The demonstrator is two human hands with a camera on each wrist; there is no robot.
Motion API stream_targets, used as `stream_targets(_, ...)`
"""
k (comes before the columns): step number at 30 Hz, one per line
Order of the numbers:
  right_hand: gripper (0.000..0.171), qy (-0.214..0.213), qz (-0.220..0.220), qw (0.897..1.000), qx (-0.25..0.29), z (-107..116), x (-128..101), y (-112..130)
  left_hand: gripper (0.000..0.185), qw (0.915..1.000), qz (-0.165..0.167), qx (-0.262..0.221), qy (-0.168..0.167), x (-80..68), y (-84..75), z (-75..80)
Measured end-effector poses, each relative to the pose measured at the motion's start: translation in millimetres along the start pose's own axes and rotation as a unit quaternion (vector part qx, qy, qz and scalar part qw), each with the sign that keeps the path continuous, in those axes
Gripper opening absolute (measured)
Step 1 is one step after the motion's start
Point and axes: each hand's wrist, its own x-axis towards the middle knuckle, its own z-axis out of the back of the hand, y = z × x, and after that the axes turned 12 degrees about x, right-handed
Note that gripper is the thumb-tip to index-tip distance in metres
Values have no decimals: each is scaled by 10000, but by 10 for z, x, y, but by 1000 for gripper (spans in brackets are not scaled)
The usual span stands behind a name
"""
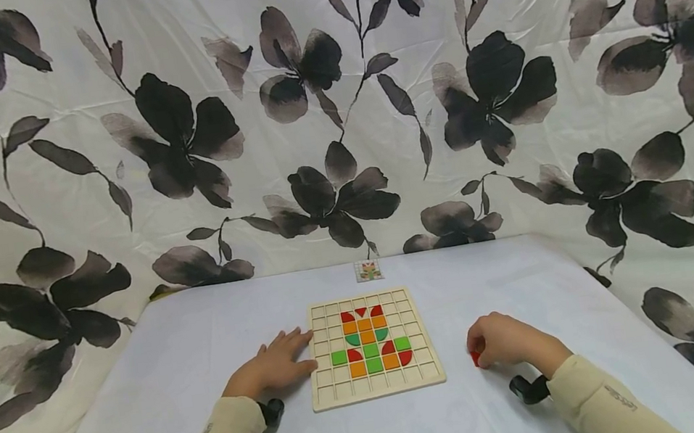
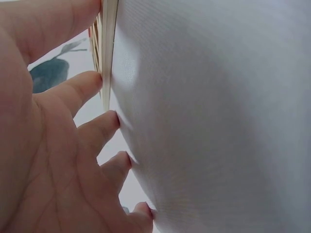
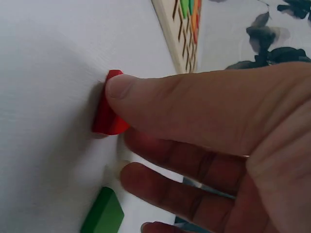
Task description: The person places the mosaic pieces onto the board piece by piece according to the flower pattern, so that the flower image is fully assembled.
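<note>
A wooden grid board point(image 1: 373, 345) is laid flat near the middle of a table covered with a white cloth point(image 1: 176, 370), and its front edge is seen not far from the front edge of the table. Coloured pieces in red, orange and green are set in the middle cells of the board, while the outer rows of cells are left unfilled. The left hand point(image 1: 272, 367) is rested on the cloth with its fingers almost straight and spread, and the fingertips point(image 2: 95, 80) are pressed against the left edge of the board; nothing is gripped by it. The right hand point(image 1: 504, 339) is placed on the cloth to the right of the board, apart from its right edge, with the fingers curled. A red piece point(image 3: 107, 110) is pinched there between the thumb and a finger and is touching the cloth. A green piece point(image 3: 103, 214) is lying on the cloth just beside it, under the hand. A small picture card point(image 1: 368, 270) is placed beyond the far edge of the board, near the flowered curtain point(image 1: 332, 101). Bare cloth is seen on both sides of the board.
</note>
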Motion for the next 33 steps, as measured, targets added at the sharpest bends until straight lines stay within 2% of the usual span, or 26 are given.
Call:
stream_targets(6,25,-33,469,9989,-49,-15,-2,6,67,10000,6,7,-8,10,4,2)
stream_targets(11,20,-13,756,9971,-112,-19,15,37,68,10000,30,33,8,6,-5,4)
stream_targets(18,11,145,794,9955,491,-53,99,167,67,10000,-10,-13,22,-12,-17,23)
stream_targets(24,6,257,1179,9889,865,-120,197,301,67,10000,28,-5,10,-22,-36,33)
stream_targets(33,5,117,1534,9845,843,-258,352,546,67,10000,53,19,-12,-29,-49,32)
